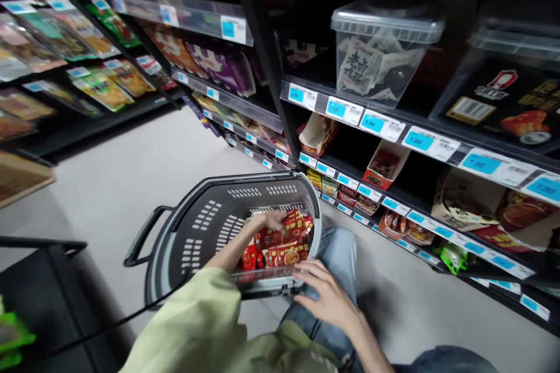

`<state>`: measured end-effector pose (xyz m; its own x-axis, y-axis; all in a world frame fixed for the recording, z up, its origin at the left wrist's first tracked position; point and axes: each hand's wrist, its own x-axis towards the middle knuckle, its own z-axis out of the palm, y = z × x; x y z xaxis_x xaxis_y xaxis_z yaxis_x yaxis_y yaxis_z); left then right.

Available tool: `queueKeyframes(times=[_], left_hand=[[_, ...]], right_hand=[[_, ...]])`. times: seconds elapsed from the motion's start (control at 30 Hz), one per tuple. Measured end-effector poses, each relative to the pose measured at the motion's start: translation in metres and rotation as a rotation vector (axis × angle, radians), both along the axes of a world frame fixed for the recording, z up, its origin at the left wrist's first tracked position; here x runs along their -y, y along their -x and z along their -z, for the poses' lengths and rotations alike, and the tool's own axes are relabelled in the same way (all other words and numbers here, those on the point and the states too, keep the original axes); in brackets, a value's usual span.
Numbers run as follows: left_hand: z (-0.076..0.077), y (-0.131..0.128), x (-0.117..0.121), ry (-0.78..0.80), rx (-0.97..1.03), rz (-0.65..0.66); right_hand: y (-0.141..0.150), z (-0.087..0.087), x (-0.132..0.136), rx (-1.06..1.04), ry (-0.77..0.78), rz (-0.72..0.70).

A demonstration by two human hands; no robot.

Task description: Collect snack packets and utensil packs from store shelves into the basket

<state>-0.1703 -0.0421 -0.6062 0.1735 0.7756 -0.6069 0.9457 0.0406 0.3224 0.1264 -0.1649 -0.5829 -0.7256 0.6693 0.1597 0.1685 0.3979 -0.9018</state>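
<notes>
A grey plastic shopping basket (pixel 181 218) stands on the floor in front of me, with red snack packets (pixel 289 253) piled at its right end. My left hand (pixel 273 220) reaches inside and rests over those packets. Its fingers look stretched out, though somewhat blurred, and I cannot see any packet lifted by them. Just outside the near right rim is my right hand (pixel 326 291), fingers apart and holding nothing. Its fingertips are close to the rim; whether they touch it I cannot tell.
On the right, black shelving (pixel 280 46) with price tags holds a clear tub (pixel 385 52) of small packets and open cartons (pixel 385 164). A green packet (pixel 454 257) hangs at a lower shelf. Left are more snack shelves and a cardboard box (pixel 24 178).
</notes>
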Motion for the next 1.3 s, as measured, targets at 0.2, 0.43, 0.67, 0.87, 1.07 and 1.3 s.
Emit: queueKeyframes(times=[0.2, 0.43, 0.67, 0.87, 1.07, 1.3], left_hand=[[-0.104, -0.036, 0.003, 0.127, 0.859, -0.206], [-0.074, -0.239, -0.003, -0.09, 1.207, -0.385], [0.027, -0.311, 0.001, 0.077, 1.261, -0.464], [0.029, -0.307, 0.006, 0.136, 1.281, -0.526], [0.018, -0.311, 0.005, 0.069, 1.23, -0.594], [0.011, -0.31, -0.001, 0.055, 1.292, -0.735]], right_hand=[[-0.059, -0.012, -0.034, -0.211, 0.242, 0.249], [-0.127, 0.01, -0.054, -0.535, 0.398, 0.628], [-0.174, 0.038, -0.051, -0.427, 0.442, 1.16], [-0.194, 0.04, -0.048, -0.51, 0.605, 1.008], [-0.225, 0.037, -0.049, -0.455, 0.5, 1.045], [-0.253, 0.027, -0.042, -0.92, 0.608, 1.052]])
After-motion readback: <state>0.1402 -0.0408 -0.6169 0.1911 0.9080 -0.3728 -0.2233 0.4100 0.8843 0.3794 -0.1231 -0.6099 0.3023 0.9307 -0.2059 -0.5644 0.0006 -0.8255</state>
